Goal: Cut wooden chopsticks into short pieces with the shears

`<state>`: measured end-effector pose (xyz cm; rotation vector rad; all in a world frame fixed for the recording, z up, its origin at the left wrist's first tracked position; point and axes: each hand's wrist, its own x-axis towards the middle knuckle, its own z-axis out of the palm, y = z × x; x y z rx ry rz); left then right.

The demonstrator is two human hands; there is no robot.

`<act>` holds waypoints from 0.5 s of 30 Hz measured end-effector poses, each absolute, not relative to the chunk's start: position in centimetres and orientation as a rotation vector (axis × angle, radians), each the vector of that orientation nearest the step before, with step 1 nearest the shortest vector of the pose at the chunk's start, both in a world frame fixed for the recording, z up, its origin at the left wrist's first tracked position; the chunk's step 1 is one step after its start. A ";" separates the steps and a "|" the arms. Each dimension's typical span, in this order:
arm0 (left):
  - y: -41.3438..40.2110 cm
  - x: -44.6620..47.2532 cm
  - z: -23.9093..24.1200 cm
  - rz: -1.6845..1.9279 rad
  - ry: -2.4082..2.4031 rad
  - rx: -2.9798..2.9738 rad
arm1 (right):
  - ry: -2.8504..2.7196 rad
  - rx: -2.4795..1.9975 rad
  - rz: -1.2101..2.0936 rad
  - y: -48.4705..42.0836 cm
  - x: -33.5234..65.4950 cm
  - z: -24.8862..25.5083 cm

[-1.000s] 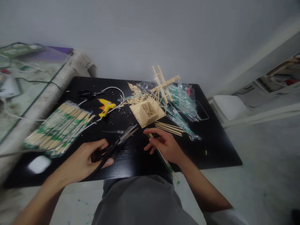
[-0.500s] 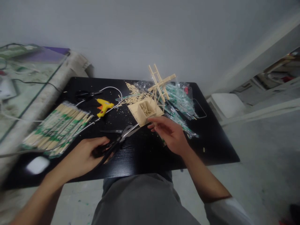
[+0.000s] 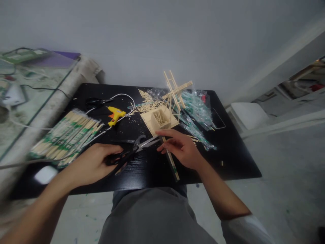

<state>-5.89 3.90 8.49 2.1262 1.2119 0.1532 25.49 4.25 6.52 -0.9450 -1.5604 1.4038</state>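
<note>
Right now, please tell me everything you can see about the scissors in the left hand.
The scissors have black handles and grey, metal-looking blades. The left hand grips the handles, low over the black table. The blades point right, and their tips are close to the thin wooden stick held by the right hand. How far the blades are open is unclear.

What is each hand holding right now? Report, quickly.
Left hand: closed on black-handled metal scissors.
Right hand: closed, pinching a thin pale wooden stick.
</note>
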 end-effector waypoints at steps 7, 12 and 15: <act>4.1 -5.5 8.8 0.162 1.148 2.153 | -1.564 -0.931 1.413 4.3 25.5 6.3; 4.1 -5.8 8.3 0.133 1.143 2.159 | -1.569 -0.945 1.422 4.3 25.5 6.4; 4.1 -6.0 8.2 0.130 1.146 2.157 | -1.579 -0.927 1.438 4.4 25.4 6.4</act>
